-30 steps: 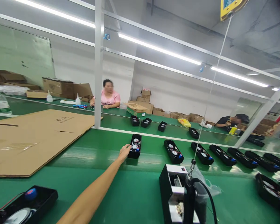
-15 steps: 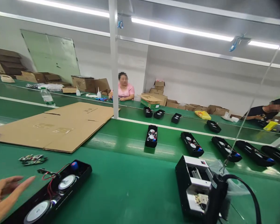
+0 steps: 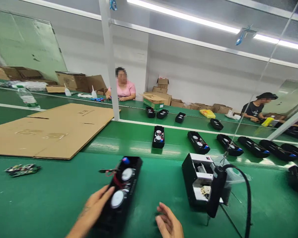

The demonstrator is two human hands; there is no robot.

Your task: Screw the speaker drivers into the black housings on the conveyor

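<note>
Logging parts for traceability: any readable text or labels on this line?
Marking on the black speaker housing by the left hand: too small to read.
Print on the cardboard sheet: too blurred to read.
Label on the black-and-white unit: too small to read.
Label on the plastic bottle: too blurred to read.

1. Bright, even light comes from the white LED tubes [image 3: 183,14] overhead.
2. Their glare streaks the green conveyor belt [image 3: 129,147], and shadows stay faint.
3. My wide lens bends the aluminium rail [image 3: 188,39] towards the edges.
4. My right hand [image 3: 169,220] looks slightly soft.
</note>
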